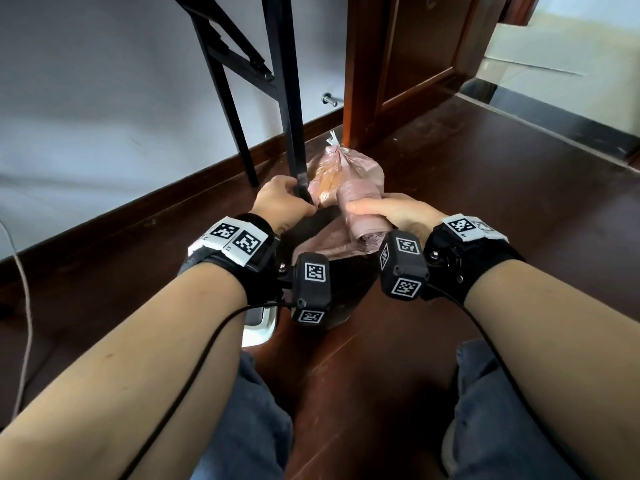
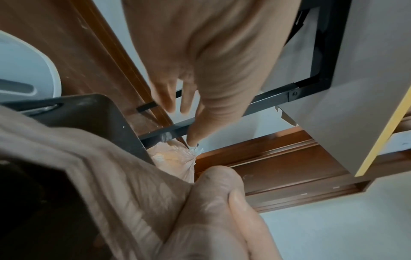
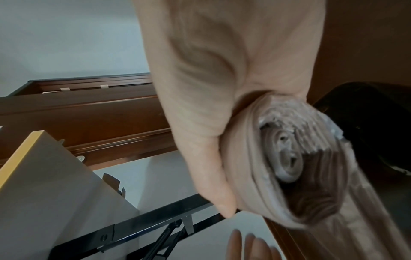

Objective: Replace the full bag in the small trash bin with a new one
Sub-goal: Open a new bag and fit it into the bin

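My right hand [image 1: 391, 209] grips a roll of pink trash bags [image 1: 360, 216], held above the dark small bin [image 1: 332, 306]. The right wrist view shows the roll's end [image 3: 289, 167] under the thumb. From the roll a loose sheet of pink film [image 1: 322, 249] runs left. In the left wrist view my left hand [image 2: 222, 202] pinches that film [image 2: 111, 176] at the dark bin's rim [image 2: 100, 119]. From the head view the left hand [image 1: 284, 202] is curled beside a black table leg. The full pink bag [image 1: 343, 171], tied at the top, lies on the floor behind the hands.
Black folding-table legs [image 1: 291, 116] stand just left of the full bag, against the white wall. A brown door frame [image 1: 360, 81] rises behind the bag. A white object [image 1: 258, 323] lies on the dark wooden floor by my left knee. A thin cord [image 1: 24, 306] runs along the left.
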`<state>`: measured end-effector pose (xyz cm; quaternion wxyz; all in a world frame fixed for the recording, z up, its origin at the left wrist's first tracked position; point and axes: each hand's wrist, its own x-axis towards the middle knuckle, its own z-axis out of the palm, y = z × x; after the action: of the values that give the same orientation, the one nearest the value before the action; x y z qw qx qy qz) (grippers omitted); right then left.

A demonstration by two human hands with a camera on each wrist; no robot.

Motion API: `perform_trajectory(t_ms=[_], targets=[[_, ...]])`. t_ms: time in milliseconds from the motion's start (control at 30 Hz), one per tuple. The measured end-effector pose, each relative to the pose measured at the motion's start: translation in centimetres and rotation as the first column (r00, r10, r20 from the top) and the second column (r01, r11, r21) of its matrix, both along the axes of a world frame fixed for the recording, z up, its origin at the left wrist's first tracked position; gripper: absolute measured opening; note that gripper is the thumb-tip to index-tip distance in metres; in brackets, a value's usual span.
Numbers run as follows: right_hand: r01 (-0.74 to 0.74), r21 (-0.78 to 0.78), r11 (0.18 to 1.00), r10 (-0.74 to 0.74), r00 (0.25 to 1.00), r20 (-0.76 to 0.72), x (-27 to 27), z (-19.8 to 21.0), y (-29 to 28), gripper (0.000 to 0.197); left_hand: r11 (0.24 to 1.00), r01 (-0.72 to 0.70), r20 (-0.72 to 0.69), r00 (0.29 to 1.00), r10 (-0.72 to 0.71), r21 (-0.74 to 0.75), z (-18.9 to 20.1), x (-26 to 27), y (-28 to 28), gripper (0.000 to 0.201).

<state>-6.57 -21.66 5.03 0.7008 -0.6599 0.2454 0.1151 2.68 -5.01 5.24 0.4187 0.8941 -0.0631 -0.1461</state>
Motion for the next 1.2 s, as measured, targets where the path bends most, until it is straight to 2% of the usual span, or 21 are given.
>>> perform_trajectory(t_ms=[33,133,200,267,300,400,500,567,667,767,933,1100,1200], targets=[[0.009,0.010,1.000,-0.009,1.000,0.007,-0.1,0.2,0.2,0.024,0.995,0.032,-0.066,0.997,-0.038,-0.091,0.2,-0.3,-0.2,0.065],[0.041,0.047,0.998,-0.042,0.999,0.024,-0.2,0.3,0.6,0.035,0.944,0.002,-0.281,0.954,-0.100,-0.330,0.5,-1.2,-0.8,0.055],[0.064,0.077,0.995,-0.067,0.997,0.042,-0.2,0.2,0.8,0.040,0.912,0.003,-0.385,0.906,-0.176,-0.409,0.6,-1.6,-0.9,0.057],[0.069,0.118,0.991,-0.074,0.996,0.040,-0.1,0.1,1.0,0.058,0.900,0.043,-0.444,0.859,-0.256,-0.434,0.6,-1.7,-0.8,0.056],[0.073,0.142,0.987,-0.080,0.996,0.045,0.0,0.0,1.0,0.059,0.896,0.076,-0.458,0.838,-0.295,-0.437,0.8,-1.9,-0.7,0.051],[0.074,0.169,0.983,-0.083,0.995,0.048,0.1,0.1,1.1,0.042,0.878,0.101,-0.509,0.782,-0.361,-0.468,1.4,-2.1,-0.5,0.026],[0.075,0.163,0.984,-0.080,0.997,0.024,0.0,0.3,1.4,0.055,0.900,0.155,-0.503,0.785,-0.363,-0.407,1.2,-2.1,-0.4,0.009],[0.094,0.135,0.986,-0.094,0.996,-0.006,0.1,0.3,1.5,0.060,0.915,0.174,-0.472,0.813,-0.341,-0.363,0.9,-1.9,-0.5,0.012],[0.117,0.103,0.988,-0.112,0.992,-0.054,0.1,0.1,1.7,0.070,0.912,0.115,-0.473,0.826,-0.308,-0.393,1.0,-1.8,-0.8,0.012],[0.056,-0.011,0.998,-0.056,0.998,-0.028,0.2,0.0,2.0,0.045,0.890,0.043,-0.470,0.837,-0.280,-0.455,1.1,-1.7,-0.9,0.017],[0.016,-0.001,1.000,-0.016,1.000,-0.027,0.0,-0.2,1.8,0.028,0.879,-0.003,-0.456,0.855,-0.245,-0.476,1.1,-1.6,-1.0,0.011],[0.043,0.008,0.999,-0.042,0.998,-0.040,-0.4,0.0,1.8,0.033,0.853,-0.031,-0.421,0.879,-0.225,-0.521,1.5,-1.6,-0.9,0.006],[0.069,-0.006,0.998,-0.070,0.996,-0.053,-0.5,0.3,1.6,0.029,0.839,-0.027,-0.399,0.888,-0.230,-0.544,1.7,-1.6,-0.6,0.006]])
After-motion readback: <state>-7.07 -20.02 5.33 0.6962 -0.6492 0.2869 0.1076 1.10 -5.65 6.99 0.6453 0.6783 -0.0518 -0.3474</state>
